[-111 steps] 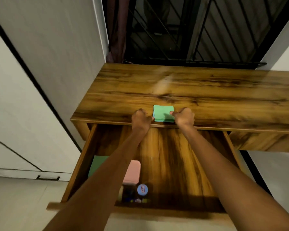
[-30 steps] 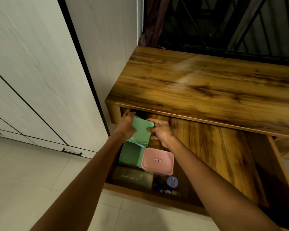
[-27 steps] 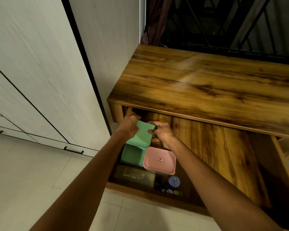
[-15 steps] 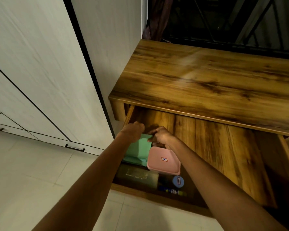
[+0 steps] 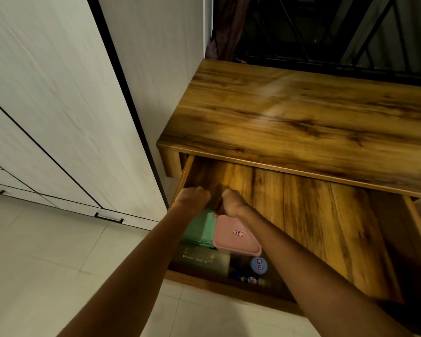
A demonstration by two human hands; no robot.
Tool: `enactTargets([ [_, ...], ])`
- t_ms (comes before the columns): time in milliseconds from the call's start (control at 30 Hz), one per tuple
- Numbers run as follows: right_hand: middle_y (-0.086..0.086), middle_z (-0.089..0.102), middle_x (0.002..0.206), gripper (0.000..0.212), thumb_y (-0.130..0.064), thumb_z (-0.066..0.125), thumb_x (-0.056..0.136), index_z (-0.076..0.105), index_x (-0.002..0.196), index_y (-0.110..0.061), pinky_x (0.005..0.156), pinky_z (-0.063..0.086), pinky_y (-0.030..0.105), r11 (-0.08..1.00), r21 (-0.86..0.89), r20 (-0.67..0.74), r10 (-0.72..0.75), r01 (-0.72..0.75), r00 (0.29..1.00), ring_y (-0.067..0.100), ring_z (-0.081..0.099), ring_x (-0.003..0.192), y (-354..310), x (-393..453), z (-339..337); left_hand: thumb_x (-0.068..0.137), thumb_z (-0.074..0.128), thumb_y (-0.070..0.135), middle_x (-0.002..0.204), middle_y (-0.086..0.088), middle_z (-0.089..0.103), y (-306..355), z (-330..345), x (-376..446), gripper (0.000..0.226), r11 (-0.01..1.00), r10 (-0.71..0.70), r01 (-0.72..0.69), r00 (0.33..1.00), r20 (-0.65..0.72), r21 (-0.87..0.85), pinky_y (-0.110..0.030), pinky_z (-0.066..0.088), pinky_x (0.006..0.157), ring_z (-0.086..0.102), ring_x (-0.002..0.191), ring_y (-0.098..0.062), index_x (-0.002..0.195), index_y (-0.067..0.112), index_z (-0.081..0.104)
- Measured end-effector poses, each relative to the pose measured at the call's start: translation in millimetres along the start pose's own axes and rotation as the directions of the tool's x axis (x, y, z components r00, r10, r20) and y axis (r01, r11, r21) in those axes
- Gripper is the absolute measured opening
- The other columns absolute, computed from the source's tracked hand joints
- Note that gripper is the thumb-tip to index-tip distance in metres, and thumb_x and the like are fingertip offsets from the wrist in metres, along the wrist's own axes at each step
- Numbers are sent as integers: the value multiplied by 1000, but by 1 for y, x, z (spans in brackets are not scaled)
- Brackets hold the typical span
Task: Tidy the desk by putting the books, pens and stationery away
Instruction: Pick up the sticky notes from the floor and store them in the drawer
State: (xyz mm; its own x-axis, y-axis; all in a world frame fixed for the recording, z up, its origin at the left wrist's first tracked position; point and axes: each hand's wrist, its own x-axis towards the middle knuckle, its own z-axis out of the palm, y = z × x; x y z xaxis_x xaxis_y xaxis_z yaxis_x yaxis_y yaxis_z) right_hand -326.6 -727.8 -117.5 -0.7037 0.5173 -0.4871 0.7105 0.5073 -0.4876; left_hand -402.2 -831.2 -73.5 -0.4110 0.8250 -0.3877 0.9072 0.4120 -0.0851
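Note:
The desk drawer [image 5: 314,215] is pulled out. In its left part a green stack of note paper [image 5: 202,227] lies flat on other green paper, beside a pink lidded box [image 5: 236,235]. My left hand [image 5: 192,199] and my right hand [image 5: 231,203] are side by side at the stack's far edge. Their fingers curl down onto it and are hidden from view. The wooden desk top [image 5: 301,122] above is bare.
Along the drawer's near edge lie a dark pencil case [image 5: 202,257], a small blue round lid [image 5: 258,265] and a marker [image 5: 250,279]. White wardrobe doors [image 5: 58,117] stand to the left. A dark window grille [image 5: 326,32] runs behind the desk.
Both hands carried the green stack from the desk top's front edge down into the drawer's left part. In the last half second it sank flat beside the pink box.

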Motion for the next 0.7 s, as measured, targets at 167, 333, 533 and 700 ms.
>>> enactTargets([
  [167, 12, 64, 117, 28, 1, 51, 87, 70, 106, -9, 93, 51, 37, 995, 94, -95, -14, 22, 995, 30, 60, 111, 9, -4, 1, 93, 52, 9, 125, -12, 60, 4, 5, -5, 29, 997, -23, 25, 999, 27, -79, -41, 47, 97, 59, 116, -32, 122, 7, 54],
  [333, 9, 70, 107, 27, 3, 54, 87, 72, 101, -9, 89, 53, 36, 983, 152, -250, -59, 99, 967, 24, 63, 104, 21, -22, -12, 93, 47, 7, 134, -11, 53, 19, -3, -17, 34, 999, 13, -20, 986, -166, -45, -38, 39, 105, 48, 127, -28, 127, 9, 52],
  [533, 12, 72, 98, 30, 8, 50, 81, 72, 91, -11, 85, 54, 36, 971, 188, -357, -72, 148, 931, 27, 65, 97, 52, -62, -30, 89, 47, 16, 112, -3, 65, 61, 6, -40, 33, 958, 204, -286, 758, -620, -35, -33, 46, 86, 56, 107, -21, 120, 17, 59],
  [700, 8, 70, 96, 24, 3, 53, 80, 68, 90, -13, 80, 49, 31, 962, 206, -325, -107, 180, 940, 21, 63, 94, 86, -121, -38, 90, 39, 50, 116, -4, 62, 111, 13, -82, 54, 898, 236, -418, 720, -653, -136, -35, 46, 89, 55, 108, -20, 129, 15, 52],
])
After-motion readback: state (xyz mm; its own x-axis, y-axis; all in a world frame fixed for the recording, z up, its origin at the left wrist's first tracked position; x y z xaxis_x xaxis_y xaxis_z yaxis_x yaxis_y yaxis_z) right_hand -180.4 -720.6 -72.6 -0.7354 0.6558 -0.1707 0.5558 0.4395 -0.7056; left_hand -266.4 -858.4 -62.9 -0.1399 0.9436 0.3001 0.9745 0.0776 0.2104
